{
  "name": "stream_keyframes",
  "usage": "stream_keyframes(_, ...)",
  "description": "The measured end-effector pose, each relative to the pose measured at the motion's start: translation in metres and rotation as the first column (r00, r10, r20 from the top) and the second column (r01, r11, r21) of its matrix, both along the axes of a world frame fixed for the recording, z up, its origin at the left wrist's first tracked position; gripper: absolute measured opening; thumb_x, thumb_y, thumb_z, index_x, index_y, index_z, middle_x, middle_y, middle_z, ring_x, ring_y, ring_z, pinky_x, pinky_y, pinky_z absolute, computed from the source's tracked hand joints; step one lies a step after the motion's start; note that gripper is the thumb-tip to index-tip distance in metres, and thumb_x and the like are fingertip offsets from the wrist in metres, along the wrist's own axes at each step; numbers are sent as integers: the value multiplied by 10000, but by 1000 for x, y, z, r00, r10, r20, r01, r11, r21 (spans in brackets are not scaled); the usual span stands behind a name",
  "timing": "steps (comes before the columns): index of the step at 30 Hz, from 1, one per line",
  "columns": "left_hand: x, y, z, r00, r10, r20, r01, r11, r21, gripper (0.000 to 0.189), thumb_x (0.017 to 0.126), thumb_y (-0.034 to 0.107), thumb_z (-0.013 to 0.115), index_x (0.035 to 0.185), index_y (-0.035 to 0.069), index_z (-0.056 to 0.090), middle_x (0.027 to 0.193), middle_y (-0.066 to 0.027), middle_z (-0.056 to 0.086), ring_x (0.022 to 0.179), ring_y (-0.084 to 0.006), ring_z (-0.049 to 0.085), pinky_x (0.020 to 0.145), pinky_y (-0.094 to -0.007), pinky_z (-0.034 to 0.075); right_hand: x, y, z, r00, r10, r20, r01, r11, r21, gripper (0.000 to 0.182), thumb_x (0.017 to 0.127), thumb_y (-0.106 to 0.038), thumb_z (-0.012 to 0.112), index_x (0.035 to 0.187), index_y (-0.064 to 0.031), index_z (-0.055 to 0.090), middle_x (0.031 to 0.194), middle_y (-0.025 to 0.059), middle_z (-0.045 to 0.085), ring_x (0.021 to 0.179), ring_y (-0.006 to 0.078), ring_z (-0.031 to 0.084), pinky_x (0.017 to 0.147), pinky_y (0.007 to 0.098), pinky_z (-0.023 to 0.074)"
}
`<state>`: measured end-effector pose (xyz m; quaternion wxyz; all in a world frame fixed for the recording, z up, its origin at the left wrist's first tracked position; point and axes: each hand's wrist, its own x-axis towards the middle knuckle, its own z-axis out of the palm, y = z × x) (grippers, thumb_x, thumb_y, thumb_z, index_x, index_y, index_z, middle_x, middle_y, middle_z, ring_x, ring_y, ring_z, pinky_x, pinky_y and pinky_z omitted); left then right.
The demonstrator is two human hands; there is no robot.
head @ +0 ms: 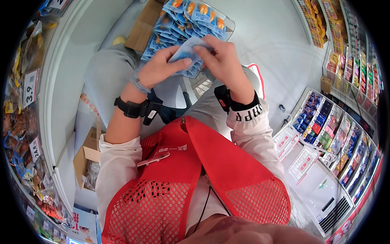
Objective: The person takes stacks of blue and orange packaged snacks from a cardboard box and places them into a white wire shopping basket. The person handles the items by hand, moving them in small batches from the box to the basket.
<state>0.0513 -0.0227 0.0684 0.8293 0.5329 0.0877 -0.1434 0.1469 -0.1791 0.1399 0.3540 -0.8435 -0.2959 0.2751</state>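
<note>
Between my two hands is a light blue snack packet (188, 48), slightly blurred and tilted. My left hand (163, 67) grips its lower left edge, with the thumb lying across its front. My right hand (221, 56) pinches the upper right side between thumb and fingers. Just beyond and below the hands is a clear plastic bin (232, 27) filled with rows of similar blue packets (175, 29) printed with orange food pictures. My hands and the held packet cover the near part of the bin.
An open cardboard box (143, 24) adjoins the bin's left side. Another cardboard box (88, 149) with clear plastic inside sits by my left elbow. Shelves of bagged goods (21, 128) line the left. At right are a sweets display (332, 131) and white plastic baskets (304, 163).
</note>
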Motion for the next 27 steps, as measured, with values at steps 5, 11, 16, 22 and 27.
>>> stream_keyframes(5, 9, 30, -19, 921, 390, 6, -385, 906, 178, 407, 877, 253, 556, 1224, 51, 486, 1107, -69, 582, 1008, -132, 537, 833, -252, 399, 18, 6, -28, 909, -350, 226, 245, 888, 390, 165, 833, -43, 542, 981, -14, 610, 839, 152, 658, 702, 277, 645, 584, 280, 485)
stream_keyframes(11, 14, 30, -32, 890, 429, -153, -417, 903, 106, 327, 882, 229, 536, 1170, 72, 526, 1064, -46, 605, 970, -129, 567, 834, -247, 406, 36, 31, -97, 763, -321, 562, 171, 938, 303, 229, 857, -56, 516, 1073, -55, 595, 973, 179, 635, 811, 270, 648, 709, 286, 496)
stream_keyframes(16, 18, 31, -39, 888, 420, -189, -412, 908, 80, 308, 878, 206, 537, 1151, 64, 538, 1037, -49, 612, 942, -128, 576, 812, -241, 417, 54, 50, -134, 745, -233, 625, 150, 971, 184, 296, 843, -71, 505, 1136, -46, 539, 1176, 208, 535, 971, 360, 566, 817, 406, 461)
stream_keyframes(22, 20, 30, -40, 884, 419, -209, -406, 908, 103, 303, 877, 199, 541, 1145, 58, 542, 1020, -48, 615, 929, -130, 581, 809, -245, 421, 61, 64, -139, 738, -66, 672, 186, 977, -108, 317, 872, -196, 485, 1174, -111, 531, 1221, 155, 522, 1015, 330, 553, 865, 549, 373)
stream_keyframes(27, 27, 23, -41, 886, 411, -212, -396, 911, 113, 286, 886, 199, 543, 1133, 54, 550, 1006, -59, 615, 923, -140, 585, 810, -255, 430, 57, 40, -104, 638, -61, 768, 237, 964, -120, 346, 856, -219, 525, 1186, -113, 528, 1204, 127, 540, 1002, 307, 562, 857, 521, 394)
